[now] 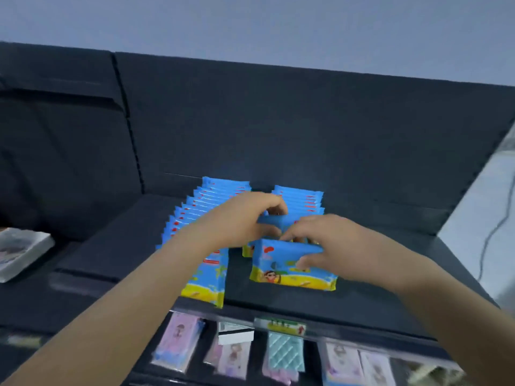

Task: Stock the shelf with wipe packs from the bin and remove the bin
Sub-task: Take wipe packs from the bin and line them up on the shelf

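No legible text; print on wipe packs (292,263), shelf tag (284,327) blurred.

A white pack (19,252) lies at the left edge of the frame. Along the bottom sit blurred pink packs (178,344) and a teal quilted pack (285,355), just below a green-yellow label (281,325). A dark cable (490,240) runs down the right edge.

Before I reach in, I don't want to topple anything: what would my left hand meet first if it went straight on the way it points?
Your left hand would probably meet the rear packs of the right row, just past the pack it grips; depth is unclear.
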Demonstrator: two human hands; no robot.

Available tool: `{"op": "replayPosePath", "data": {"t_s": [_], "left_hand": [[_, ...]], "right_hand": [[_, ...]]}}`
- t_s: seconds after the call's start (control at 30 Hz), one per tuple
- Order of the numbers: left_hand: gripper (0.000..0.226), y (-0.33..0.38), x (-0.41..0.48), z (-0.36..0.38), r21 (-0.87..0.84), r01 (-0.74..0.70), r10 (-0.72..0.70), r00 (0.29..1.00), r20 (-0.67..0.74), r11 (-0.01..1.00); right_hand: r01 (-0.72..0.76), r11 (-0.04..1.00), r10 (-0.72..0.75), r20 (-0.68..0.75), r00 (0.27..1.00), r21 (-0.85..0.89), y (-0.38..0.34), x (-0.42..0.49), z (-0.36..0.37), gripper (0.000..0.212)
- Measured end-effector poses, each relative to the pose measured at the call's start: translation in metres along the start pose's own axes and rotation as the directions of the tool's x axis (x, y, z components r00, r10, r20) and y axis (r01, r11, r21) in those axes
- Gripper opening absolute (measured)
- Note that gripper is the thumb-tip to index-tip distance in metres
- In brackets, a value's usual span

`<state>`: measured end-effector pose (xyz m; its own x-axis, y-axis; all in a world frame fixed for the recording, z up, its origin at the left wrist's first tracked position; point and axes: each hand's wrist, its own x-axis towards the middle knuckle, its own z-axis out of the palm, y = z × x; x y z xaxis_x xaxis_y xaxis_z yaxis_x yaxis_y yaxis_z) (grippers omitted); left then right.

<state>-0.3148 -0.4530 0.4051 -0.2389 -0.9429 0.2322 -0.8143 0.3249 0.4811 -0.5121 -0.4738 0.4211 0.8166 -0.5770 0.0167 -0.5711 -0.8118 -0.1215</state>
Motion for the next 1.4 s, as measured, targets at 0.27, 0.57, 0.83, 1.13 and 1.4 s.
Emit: {"op": "replayPosePath", "data": {"t_s": [0.27, 0.57, 0.83, 1.13, 1.4], "left_hand": [[0.02, -0.013, 0.038, 0.086, 0.366, -0.161, 0.127, 0.985, 0.116, 0.916], [0.064, -0.029, 0.033, 0.082, 0.234, -0.037, 0.072, 0.987, -0.145, 0.972], [0.056, -0.021, 0.022, 0.071, 0.012, 0.063, -0.057, 0.957, -0.285, 0.998], [0.074, -0.017, -0.027, 0.059, 0.397, 0.286, -0.135, 0.921, -0.366, 0.872], [0.082, -0.045, -0.148, 0.004, 0.503, 0.639, -0.353, 0.756, -0.552, 0.583]], "right_hand": [[-0.105, 0.994, 0.102, 0.106, 0.989, 0.015, 0.056, -0.026, 0.04, 0.034], [-0.066, 0.988, 0.073, 0.045, 0.996, -0.142, 0.046, -0.007, 0.07, 0.039], [-0.079, 0.943, -0.014, -0.276, 0.961, -0.322, 0.034, 0.015, 0.095, 0.054], [-0.072, 0.969, -0.018, -0.362, 0.932, -0.235, 0.025, 0.016, 0.092, 0.059], [0.122, 0.983, -0.165, -0.368, 0.915, -0.136, -0.063, 0.068, 0.07, 0.061]]}}
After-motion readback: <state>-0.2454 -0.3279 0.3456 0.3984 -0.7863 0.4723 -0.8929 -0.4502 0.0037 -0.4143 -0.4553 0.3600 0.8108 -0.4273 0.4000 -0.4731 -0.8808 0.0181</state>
